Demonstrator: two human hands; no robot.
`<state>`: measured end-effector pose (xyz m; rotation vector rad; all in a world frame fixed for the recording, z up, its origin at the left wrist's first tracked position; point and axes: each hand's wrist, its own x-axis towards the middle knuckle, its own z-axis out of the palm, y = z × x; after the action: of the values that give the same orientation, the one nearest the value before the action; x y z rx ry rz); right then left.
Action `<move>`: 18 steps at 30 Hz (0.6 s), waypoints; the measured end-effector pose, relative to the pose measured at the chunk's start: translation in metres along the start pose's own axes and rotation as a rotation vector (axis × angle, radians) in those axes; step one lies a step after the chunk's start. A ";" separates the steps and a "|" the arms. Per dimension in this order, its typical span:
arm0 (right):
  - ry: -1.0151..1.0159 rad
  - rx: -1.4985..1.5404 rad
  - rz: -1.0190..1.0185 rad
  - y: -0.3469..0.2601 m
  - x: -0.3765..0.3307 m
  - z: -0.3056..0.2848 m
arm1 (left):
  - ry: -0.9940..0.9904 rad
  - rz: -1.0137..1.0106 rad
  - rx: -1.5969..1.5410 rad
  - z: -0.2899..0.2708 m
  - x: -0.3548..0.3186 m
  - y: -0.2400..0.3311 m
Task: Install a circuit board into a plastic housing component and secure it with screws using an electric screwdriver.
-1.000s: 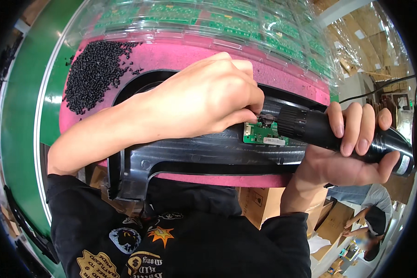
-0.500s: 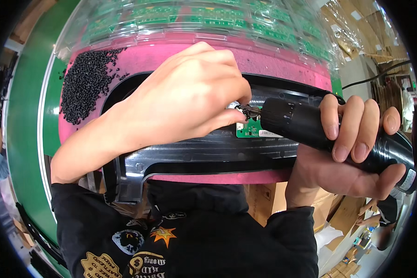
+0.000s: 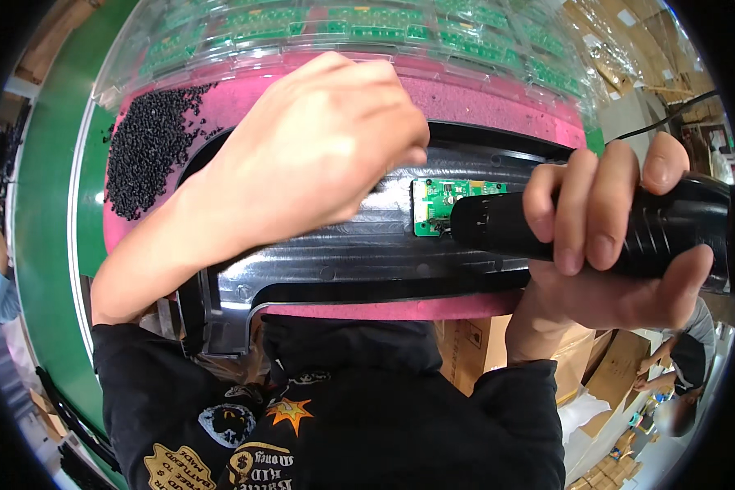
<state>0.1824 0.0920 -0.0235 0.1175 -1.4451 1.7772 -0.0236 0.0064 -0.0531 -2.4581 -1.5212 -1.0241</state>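
Observation:
My right hand [image 3: 600,224] wraps round a black electric screwdriver [image 3: 494,222], whose front end points left and down at a small green circuit board [image 3: 434,194]. The bit meets the board's lower edge, partly hidden by the tool's body. Inside a long black plastic housing [image 3: 335,265], the board lies flat. My left hand [image 3: 335,135] hovers over the housing, left of the board and apart from it, slightly blurred. Its fingers are curled in, back of the hand up; whatever they hold is hidden.
A pile of small black screws [image 3: 147,151] lies at the left on the pink mat [image 3: 498,102]. Clear plastic trays [image 3: 367,33] of green boards stand at the far side. A black cable [image 3: 670,118] runs at the right. Cardboard boxes [image 3: 474,347] and another person [image 3: 686,359] are beyond.
My left hand has drawn back from the screwdriver's tip, up and left. The screwdriver has tilted more upright, its tip now down at the board's lower edge.

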 end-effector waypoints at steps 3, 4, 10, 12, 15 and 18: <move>-0.060 -0.025 0.052 0.005 0.000 0.000 | 0.005 -0.049 -0.037 0.003 0.001 -0.007; -0.066 -0.021 0.056 0.006 -0.001 0.003 | 0.012 -0.085 -0.070 0.003 0.001 -0.007; -0.075 -0.056 -0.005 0.015 0.000 0.012 | -0.041 -0.064 -0.041 0.004 -0.004 -0.006; -0.035 -0.057 0.010 0.017 -0.003 0.017 | 0.000 -0.048 -0.109 0.007 -0.006 -0.008; -0.101 -0.066 0.054 0.018 0.001 0.022 | -0.007 -0.044 -0.149 0.007 -0.008 -0.002; -0.214 -0.101 0.133 0.015 0.006 0.026 | -0.060 -0.046 -0.181 0.002 -0.009 0.007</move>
<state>0.1585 0.0728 -0.0231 0.1663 -1.7280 1.8382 -0.0194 -0.0035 -0.0577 -2.6076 -1.5742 -1.1533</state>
